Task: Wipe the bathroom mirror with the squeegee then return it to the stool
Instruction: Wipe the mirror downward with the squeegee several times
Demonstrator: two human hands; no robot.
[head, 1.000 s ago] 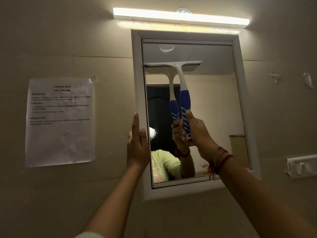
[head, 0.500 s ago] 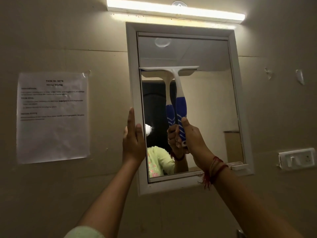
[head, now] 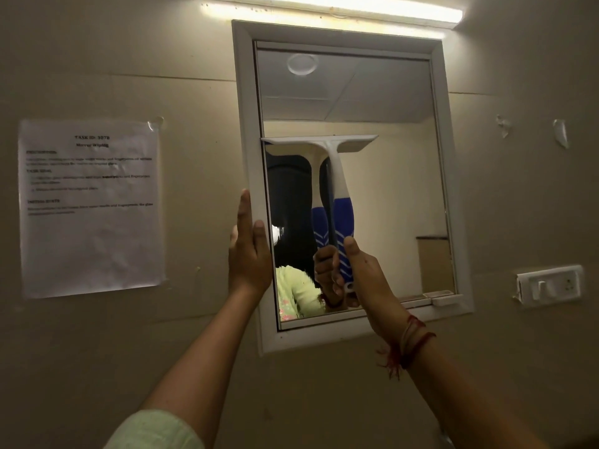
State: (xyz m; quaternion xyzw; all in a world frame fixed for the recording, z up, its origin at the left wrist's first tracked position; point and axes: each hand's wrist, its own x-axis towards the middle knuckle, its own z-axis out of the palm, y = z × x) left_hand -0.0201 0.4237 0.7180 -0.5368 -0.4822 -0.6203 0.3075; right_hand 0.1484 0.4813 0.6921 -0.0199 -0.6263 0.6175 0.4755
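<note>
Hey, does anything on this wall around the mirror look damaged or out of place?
Torn tape scraps cling to the wall right of the mirror, holding nothing. The switch plate hangs slightly crooked. Nothing else stands out.

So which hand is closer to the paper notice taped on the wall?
Left. The left hand rests on the mirror frame's left edge, beside the paper notice; the right hand holds the squeegee farther right.

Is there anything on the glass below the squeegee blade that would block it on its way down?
Nothing visible blocks it. The squeegee, held in the right hand, has bare mirror glass below its blade. The left hand lies on the frame's left edge, its fingertips near the glass but beside the blade's path.
</note>
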